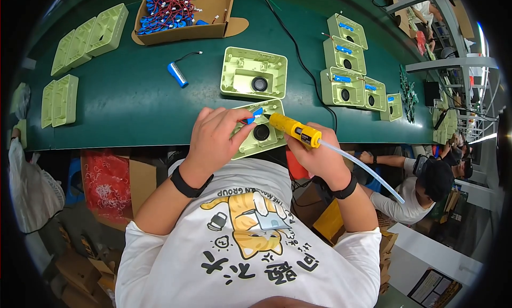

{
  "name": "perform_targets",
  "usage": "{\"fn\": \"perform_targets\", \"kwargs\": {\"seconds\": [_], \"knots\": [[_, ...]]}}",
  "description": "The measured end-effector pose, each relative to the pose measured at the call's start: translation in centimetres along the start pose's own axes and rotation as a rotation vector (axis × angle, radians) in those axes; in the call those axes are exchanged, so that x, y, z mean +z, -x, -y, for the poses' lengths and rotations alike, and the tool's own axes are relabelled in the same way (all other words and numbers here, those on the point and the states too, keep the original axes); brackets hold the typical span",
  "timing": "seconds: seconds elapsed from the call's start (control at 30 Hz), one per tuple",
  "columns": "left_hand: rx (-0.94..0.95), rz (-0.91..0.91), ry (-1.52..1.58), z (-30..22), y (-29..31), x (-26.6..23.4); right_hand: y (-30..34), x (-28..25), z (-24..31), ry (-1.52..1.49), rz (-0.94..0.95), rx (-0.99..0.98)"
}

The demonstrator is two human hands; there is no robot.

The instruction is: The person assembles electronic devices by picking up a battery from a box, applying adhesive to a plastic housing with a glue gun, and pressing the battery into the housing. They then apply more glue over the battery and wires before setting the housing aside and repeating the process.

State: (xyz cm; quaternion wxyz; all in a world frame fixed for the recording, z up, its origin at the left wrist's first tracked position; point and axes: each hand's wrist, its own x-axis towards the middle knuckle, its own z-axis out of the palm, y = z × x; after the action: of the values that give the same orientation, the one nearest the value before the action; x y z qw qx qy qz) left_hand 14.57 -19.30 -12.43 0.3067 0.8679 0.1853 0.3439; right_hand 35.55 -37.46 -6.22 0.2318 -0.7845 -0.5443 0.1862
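My left hand (217, 133) pinches a blue cylindrical battery (254, 116) with a red lead, over a pale green plastic housing (246, 147) at the table's front edge. A round black speaker (261, 132) sits in that housing. My right hand (320, 156) is wrapped round a yellow hot glue gun (290, 127), its dark nozzle inside the housing close to the battery. A long translucent glue stick (362, 168) trails from the gun's back end. Just beyond stands a second green housing (228, 73) with a speaker in it. One loose battery (177, 74) lies to its left.
A cardboard box (221, 28) of wired blue batteries stands at the far side. Empty-looking green housings (106, 31) are stacked left; several housings with batteries (341, 97) stand right. A black cable (298, 47) crosses the green table (144, 95). A co-worker (410, 191) sits at right.
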Motion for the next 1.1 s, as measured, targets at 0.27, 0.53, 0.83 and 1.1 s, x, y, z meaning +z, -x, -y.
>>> {"fn": "perform_targets", "kwargs": {"seconds": [0.27, 0.53, 0.83, 1.1], "knots": [[0.004, 0.099, -0.057, -0.3, -0.2, -0.5, 0.6, -0.2, 0.5, -0.132, -0.042, -0.116], [-0.014, 0.055, -0.105, -0.6, 0.2, -0.4, 1.5, 0.5, 0.2, -0.222, -0.039, -0.055], [0.017, 0.267, -0.231, -0.3, 0.0, -1.9, 1.6, 0.8, 0.0, -0.202, -0.028, -0.067], [0.175, 0.433, -0.434, -1.2, -2.1, -4.0, 1.8, 1.3, -0.8, -0.304, 0.090, 0.090]]}}
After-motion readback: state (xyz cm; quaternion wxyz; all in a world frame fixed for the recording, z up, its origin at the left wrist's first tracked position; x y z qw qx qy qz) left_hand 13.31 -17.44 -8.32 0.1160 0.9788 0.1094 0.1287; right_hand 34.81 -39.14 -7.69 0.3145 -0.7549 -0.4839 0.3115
